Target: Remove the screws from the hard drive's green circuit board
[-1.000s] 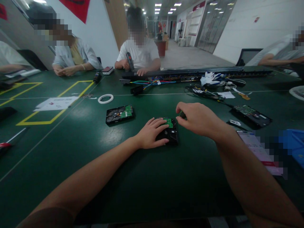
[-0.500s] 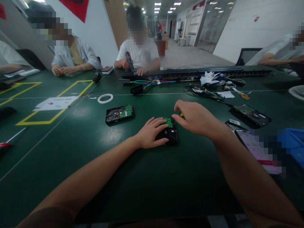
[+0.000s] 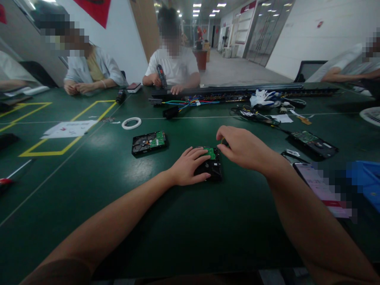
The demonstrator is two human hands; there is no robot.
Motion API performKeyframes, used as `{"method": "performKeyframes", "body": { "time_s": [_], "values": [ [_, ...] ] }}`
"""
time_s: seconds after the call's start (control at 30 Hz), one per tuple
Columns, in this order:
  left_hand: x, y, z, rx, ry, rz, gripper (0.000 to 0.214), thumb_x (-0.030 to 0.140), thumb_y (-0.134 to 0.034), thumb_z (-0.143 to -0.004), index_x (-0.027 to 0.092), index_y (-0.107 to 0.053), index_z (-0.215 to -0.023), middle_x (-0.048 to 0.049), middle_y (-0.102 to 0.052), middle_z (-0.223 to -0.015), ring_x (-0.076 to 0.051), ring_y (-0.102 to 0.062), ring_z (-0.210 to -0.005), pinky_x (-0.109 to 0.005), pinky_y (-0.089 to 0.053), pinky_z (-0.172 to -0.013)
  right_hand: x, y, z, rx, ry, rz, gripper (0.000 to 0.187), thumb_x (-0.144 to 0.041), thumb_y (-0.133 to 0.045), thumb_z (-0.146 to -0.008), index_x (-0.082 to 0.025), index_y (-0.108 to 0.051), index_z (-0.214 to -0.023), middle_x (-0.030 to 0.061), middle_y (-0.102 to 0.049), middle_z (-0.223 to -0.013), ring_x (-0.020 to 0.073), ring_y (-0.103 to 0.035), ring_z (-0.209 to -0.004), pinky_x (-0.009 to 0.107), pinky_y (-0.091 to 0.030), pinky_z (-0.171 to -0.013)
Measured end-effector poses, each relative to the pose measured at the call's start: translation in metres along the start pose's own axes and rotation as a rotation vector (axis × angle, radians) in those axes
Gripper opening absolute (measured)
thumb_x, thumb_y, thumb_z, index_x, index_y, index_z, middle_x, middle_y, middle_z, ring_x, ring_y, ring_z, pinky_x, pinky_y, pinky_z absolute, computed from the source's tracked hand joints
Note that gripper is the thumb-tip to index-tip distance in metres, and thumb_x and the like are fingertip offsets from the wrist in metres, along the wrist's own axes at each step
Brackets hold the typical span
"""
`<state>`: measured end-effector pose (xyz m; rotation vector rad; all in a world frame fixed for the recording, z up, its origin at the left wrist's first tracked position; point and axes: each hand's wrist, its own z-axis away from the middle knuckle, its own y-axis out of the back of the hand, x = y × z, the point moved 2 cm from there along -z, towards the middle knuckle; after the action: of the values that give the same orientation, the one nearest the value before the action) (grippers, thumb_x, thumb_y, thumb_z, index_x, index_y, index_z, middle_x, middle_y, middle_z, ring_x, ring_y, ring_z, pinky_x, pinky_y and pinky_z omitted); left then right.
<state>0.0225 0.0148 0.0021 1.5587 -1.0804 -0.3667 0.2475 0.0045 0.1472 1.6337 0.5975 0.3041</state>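
A hard drive (image 3: 215,169) lies circuit side up on the green table, showing a black casing and part of a green board. My left hand (image 3: 188,167) rests flat over its left half, fingers spread and covering much of it. At the drive's far right corner, my right hand (image 3: 245,148) is curled, thumb and forefinger pinched round a small yellow-and-black tool (image 3: 223,141). Most of that tool is hidden by the fingers, so its kind does not show. A second hard drive (image 3: 149,143) lies apart to the left, also board side up.
Right of my hands lie another hard drive (image 3: 313,143), a phone (image 3: 322,188) and a blue bin (image 3: 366,180). A tape roll (image 3: 131,123), cables (image 3: 190,103) and white gloves (image 3: 264,97) lie further back. A screwdriver (image 3: 14,174) is at far left. Several people sit around.
My right hand has turned slightly, and less yellow of the tool shows between its fingers. My left hand and the hard drive under it have stayed in place.
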Motion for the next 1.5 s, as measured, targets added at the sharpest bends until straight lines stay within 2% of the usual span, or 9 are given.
{"method": "performKeyframes", "body": {
  "time_s": [0.13,0.27,0.43,0.7,0.87,1.0,1.2,1.33,1.5],
  "values": [
    [-0.002,-0.002,0.001,0.002,-0.007,-0.004,0.072,0.066,-0.065,-0.105,0.025,-0.055,-0.165,-0.0165,-0.05,-0.174,-0.043,-0.042,-0.165,-0.073,-0.027,-0.136,-0.004,0.0,0.0,-0.004,-0.094,0.084,0.021,-0.032,-0.065,-0.105,-0.017,-0.065,-0.12,0.014,-0.079,-0.11,0.0305,-0.073,-0.094,0.039,-0.044,-0.076],
    [-0.003,-0.003,0.001,-0.002,-0.004,-0.007,0.072,0.066,-0.066,-0.105,0.026,-0.055,-0.164,-0.0164,-0.051,-0.173,-0.043,-0.042,-0.165,-0.073,-0.027,-0.136,-0.006,0.0,0.0,0.008,-0.083,0.096,0.019,-0.024,-0.061,-0.104,-0.017,-0.065,-0.121,0.0157,-0.079,-0.121,0.0297,-0.073,-0.098,0.038,-0.044,-0.078],
    [-0.003,-0.002,0.001,-0.003,-0.005,-0.014,0.072,0.066,-0.064,-0.106,0.025,-0.055,-0.164,-0.0163,-0.05,-0.174,-0.042,-0.041,-0.166,-0.073,-0.027,-0.137,-0.003,-0.001,-0.001,0.007,-0.14,0.142,0.019,-0.033,-0.065,-0.106,-0.018,-0.068,-0.118,0.0141,-0.08,-0.107,0.03,-0.072,-0.089,0.038,-0.042,-0.072],
    [-0.002,-0.002,0.001,-0.01,0.002,-0.012,0.073,0.066,-0.065,-0.105,0.024,-0.055,-0.164,-0.0165,-0.05,-0.174,-0.042,-0.042,-0.165,-0.072,-0.026,-0.137,0.006,0.001,0.0,-0.044,0.139,-0.089,0.012,-0.014,-0.065,-0.096,-0.019,-0.07,-0.105,0.0095,-0.079,-0.11,0.0241,-0.07,-0.095,0.035,-0.046,-0.085],
    [-0.001,-0.001,0.001,-0.009,0.001,-0.014,0.072,0.067,-0.064,-0.106,0.025,-0.055,-0.164,-0.0162,-0.05,-0.174,-0.042,-0.041,-0.166,-0.071,-0.026,-0.137,0.006,0.001,0.003,-0.051,0.133,-0.103,0.023,-0.011,-0.06,-0.092,-0.019,-0.067,-0.113,0.0123,-0.077,-0.115,0.0272,-0.07,-0.102,0.037,-0.048,-0.091],
    [-0.001,0.0,0.001,-0.009,0.002,0.004,0.072,0.065,-0.066,-0.105,0.027,-0.055,-0.165,-0.0161,-0.051,-0.173,-0.043,-0.042,-0.165,-0.073,-0.027,-0.137,0.003,0.0,0.003,-0.026,0.082,-0.067,0.024,-0.012,-0.058,-0.095,-0.019,-0.064,-0.117,0.0141,-0.076,-0.121,0.0285,-0.071,-0.106,0.038,-0.049,-0.092],
    [0.0,0.0,0.001,-0.008,0.007,-0.004,0.072,0.066,-0.066,-0.104,0.026,-0.056,-0.164,-0.0155,-0.051,-0.174,-0.042,-0.042,-0.165,-0.072,-0.026,-0.137,0.0,0.002,0.001,-0.021,-0.087,0.083,0.02,-0.033,-0.061,-0.107,-0.017,-0.065,-0.12,0.016,-0.079,-0.115,0.0322,-0.073,-0.099,0.041,-0.047,-0.08],
    [0.0,0.0,0.001,0.0,0.002,-0.005,0.072,0.066,-0.066,-0.105,0.024,-0.057,-0.163,-0.0163,-0.051,-0.173,-0.043,-0.042,-0.165,-0.072,-0.027,-0.137,-0.003,0.002,0.0,-0.021,-0.128,0.13,0.022,-0.035,-0.054,-0.112,-0.018,-0.066,-0.119,0.0168,-0.079,-0.119,0.0309,-0.074,-0.096,0.039,-0.044,-0.075],
    [-0.001,0.0,0.001,-0.011,0.005,-0.009,0.072,0.065,-0.065,-0.105,0.025,-0.055,-0.164,-0.016,-0.05,-0.174,-0.041,-0.041,-0.166,-0.072,-0.026,-0.137,-0.001,0.002,-0.001,-0.05,-0.186,0.166,0.022,-0.037,-0.06,-0.11,-0.018,-0.067,-0.119,0.0147,-0.08,-0.106,0.0315,-0.072,-0.09,0.038,-0.041,-0.071]
  ]
}}
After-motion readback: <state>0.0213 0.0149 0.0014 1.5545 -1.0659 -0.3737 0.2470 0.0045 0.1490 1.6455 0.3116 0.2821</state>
